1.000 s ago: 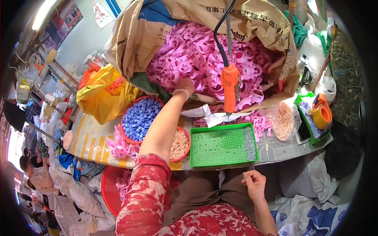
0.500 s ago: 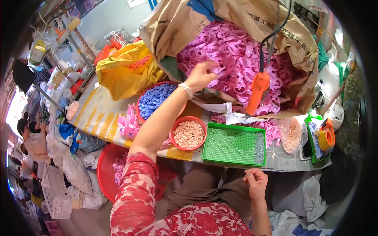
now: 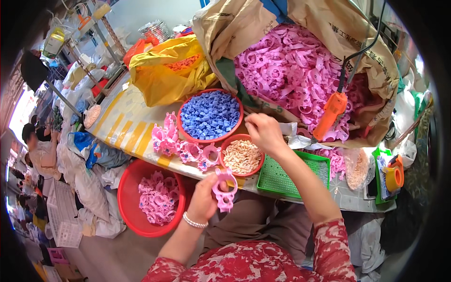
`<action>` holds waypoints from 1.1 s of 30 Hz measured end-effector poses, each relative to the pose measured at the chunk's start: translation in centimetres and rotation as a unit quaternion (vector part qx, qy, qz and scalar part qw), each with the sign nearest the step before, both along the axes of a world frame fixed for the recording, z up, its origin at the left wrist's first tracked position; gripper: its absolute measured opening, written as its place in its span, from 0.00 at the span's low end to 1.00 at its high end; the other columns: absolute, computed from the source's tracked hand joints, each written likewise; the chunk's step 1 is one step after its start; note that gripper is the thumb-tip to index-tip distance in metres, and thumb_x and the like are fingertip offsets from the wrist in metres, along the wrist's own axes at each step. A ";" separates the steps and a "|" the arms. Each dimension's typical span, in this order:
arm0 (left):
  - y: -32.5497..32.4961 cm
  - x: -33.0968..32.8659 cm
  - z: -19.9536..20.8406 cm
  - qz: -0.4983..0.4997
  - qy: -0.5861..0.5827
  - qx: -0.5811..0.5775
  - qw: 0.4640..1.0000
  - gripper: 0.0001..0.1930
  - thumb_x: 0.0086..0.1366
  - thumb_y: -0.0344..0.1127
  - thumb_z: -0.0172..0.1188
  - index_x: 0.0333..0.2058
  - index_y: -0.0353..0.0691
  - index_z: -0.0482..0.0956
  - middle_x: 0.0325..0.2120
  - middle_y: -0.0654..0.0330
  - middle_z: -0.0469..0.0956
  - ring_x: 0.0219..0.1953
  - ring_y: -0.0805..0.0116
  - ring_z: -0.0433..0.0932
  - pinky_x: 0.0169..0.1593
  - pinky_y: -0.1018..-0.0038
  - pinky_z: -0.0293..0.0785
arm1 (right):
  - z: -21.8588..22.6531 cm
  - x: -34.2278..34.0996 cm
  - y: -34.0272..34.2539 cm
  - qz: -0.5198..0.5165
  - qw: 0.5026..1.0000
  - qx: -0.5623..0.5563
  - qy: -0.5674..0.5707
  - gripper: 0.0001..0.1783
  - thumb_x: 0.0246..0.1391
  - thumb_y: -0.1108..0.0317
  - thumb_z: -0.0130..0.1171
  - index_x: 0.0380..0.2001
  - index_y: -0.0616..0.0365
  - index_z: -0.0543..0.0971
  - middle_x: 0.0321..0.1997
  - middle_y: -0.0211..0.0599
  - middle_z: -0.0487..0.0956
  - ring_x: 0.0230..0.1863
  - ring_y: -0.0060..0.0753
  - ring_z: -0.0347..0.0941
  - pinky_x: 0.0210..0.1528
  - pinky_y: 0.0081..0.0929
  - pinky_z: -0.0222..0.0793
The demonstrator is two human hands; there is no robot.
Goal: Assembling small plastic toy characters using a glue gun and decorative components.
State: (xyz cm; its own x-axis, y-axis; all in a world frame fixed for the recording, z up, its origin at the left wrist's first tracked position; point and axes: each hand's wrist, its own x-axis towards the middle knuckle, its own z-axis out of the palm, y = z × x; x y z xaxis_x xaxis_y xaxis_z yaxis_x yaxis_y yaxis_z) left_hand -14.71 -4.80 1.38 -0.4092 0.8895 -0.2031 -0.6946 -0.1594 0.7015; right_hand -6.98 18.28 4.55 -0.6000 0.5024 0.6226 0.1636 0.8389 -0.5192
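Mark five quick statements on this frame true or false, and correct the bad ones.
1. The left hand holds a pink plastic part. True.
2. The right hand is inside the brown paper sack. False: it is outside the sack, near the bowls.
3. Blue plastic pieces fill a red bowl. True.
4. The orange electric screwdriver lies in the green tray. False: it hangs in front of the sack.
5. A white bracelet is on the left wrist. True.
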 end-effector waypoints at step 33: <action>4.1 9.3 -2.0 -0.020 -0.017 0.065 0.998 0.22 0.69 0.48 0.35 0.50 0.35 0.62 0.46 0.48 0.71 0.43 0.58 0.74 0.46 0.63 0.72 | -3.3 15.4 -15.9 -0.018 0.829 -0.536 0.161 0.06 0.49 0.79 0.57 0.34 0.65 0.75 0.29 0.32 0.76 0.29 0.21 0.71 0.35 0.17 0.68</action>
